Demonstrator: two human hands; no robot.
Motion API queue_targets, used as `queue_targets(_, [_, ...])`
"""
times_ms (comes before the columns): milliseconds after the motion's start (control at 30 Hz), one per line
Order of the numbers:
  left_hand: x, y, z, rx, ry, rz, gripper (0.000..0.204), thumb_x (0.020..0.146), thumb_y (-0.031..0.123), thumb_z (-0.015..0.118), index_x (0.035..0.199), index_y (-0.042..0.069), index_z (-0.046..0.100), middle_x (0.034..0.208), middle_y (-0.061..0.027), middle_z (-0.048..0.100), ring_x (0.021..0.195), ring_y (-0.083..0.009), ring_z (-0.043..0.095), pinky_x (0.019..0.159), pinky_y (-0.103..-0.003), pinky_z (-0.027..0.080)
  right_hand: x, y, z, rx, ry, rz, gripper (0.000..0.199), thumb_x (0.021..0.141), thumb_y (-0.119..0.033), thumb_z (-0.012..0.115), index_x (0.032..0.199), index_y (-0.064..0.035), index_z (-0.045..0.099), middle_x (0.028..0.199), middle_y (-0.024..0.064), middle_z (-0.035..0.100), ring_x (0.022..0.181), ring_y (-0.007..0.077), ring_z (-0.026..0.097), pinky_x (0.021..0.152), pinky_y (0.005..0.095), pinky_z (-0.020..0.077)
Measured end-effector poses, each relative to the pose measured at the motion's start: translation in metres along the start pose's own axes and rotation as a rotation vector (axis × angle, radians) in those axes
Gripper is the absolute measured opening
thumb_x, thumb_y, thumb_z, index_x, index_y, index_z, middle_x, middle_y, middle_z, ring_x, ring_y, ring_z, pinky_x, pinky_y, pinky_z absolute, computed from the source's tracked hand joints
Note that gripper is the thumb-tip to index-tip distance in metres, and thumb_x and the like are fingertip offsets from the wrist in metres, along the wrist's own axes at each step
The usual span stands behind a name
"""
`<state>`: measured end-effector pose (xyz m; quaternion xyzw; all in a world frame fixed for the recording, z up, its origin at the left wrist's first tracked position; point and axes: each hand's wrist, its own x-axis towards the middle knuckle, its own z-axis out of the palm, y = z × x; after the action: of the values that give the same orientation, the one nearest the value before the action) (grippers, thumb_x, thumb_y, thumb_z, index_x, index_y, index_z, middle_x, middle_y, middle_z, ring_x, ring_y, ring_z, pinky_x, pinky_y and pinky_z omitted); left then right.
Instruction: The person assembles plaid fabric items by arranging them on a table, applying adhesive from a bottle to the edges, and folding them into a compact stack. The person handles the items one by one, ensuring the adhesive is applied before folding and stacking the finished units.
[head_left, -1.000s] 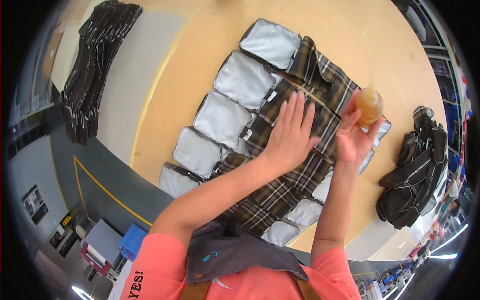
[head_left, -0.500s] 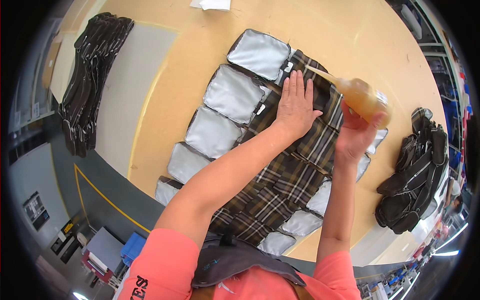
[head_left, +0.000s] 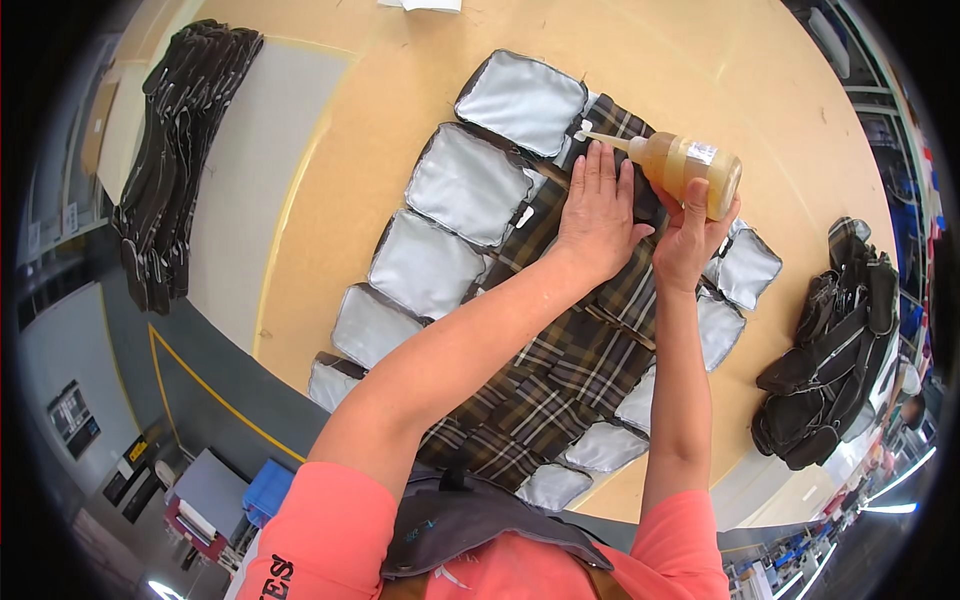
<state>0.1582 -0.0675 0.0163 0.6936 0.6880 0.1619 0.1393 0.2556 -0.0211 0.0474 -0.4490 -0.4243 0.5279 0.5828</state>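
Note:
My left hand [head_left: 600, 215] lies flat, fingers together and stretched out, on the uppermost of the brown plaid fabric pieces [head_left: 580, 365]. In my right hand [head_left: 690, 240] is a clear squeeze bottle [head_left: 690, 172] of amber liquid, tilted so its long thin nozzle points left. The nozzle tip is at a small white tab [head_left: 583, 130] by the edge of the top silver-lined panel [head_left: 522, 103]; whether they touch I cannot tell. More silver panels [head_left: 470, 185] stick out in a staggered row to the left, and others [head_left: 748, 268] to the right.
The pieces overlap on a wide tan table [head_left: 380, 120]. A bundle of dark sewn pieces [head_left: 185, 160] lies at the far left. Dark strapped fabric pieces [head_left: 830, 345] are heaped at the right. White paper [head_left: 430, 5] sits at the far edge. A blue bin [head_left: 268, 492] stands below, left.
My right hand has brought the bottle left and lower its nozzle now meets the white tab's spot. My left hand stays pressed on the plaid fabric, barely shifted.

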Motion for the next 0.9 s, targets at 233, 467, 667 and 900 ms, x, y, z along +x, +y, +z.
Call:
queue_targets(233, [0.003, 0.001, -0.004, -0.016, -0.087, -0.025, 0.083, 0.088, 0.051, 0.054, 0.141, -0.008, 0.031, 0.147, -0.0344, 0.023, 0.141, -0.0441, 0.017, 0.116, -0.05, 0.01, -0.004, -0.001, 0.0, -0.034, -0.042, -0.031, 0.056, 0.092, -0.025, 0.065, 0.129, 0.0005, 0.032, 0.12, 0.0139, 0.049, 0.109, 0.0243, 0.055, 0.084, 0.0405, 0.056])
queue_targets(467, [0.001, -0.001, 0.0, 0.009, 0.009, -0.001, 0.082, 0.088, 0.052, 0.055, 0.141, -0.007, 0.033, 0.145, -0.0341, 0.026, 0.14, -0.0439, 0.02, 0.116, -0.05, 0.014, 0.005, 0.003, 0.005, -0.024, 0.018, -0.057, 0.052, 0.092, -0.024, 0.064, 0.128, -0.0005, 0.033, 0.118, 0.0135, 0.05, 0.108, 0.0236, 0.056, 0.084, 0.0397, 0.0565])
queue_targets(667, [0.002, 0.002, -0.004, -0.01, -0.067, -0.023, 0.081, 0.087, 0.05, 0.058, 0.14, -0.006, 0.034, 0.146, -0.0339, 0.025, 0.14, -0.0442, 0.019, 0.115, -0.05, 0.014, -0.003, 0.005, -0.005, 0.078, 0.03, 0.047, 0.051, 0.092, -0.028, 0.064, 0.127, -0.0014, 0.038, 0.118, 0.0119, 0.053, 0.106, 0.0256, 0.058, 0.079, 0.0404, 0.0588])
queue_targets(900, [0.0, -0.005, 0.004, -0.027, 0.042, 0.037, 0.08, 0.084, 0.044, 0.065, 0.139, -0.006, 0.035, 0.145, -0.0339, 0.026, 0.139, -0.0442, 0.022, 0.114, -0.051, 0.018, -0.006, -0.058, -0.055, 1.037, 0.046, 0.547, 0.055, 0.086, -0.034, 0.069, 0.128, -0.0033, 0.05, 0.128, 0.0149, 0.055, 0.114, 0.0353, 0.056, 0.091, 0.0427, 0.0555])
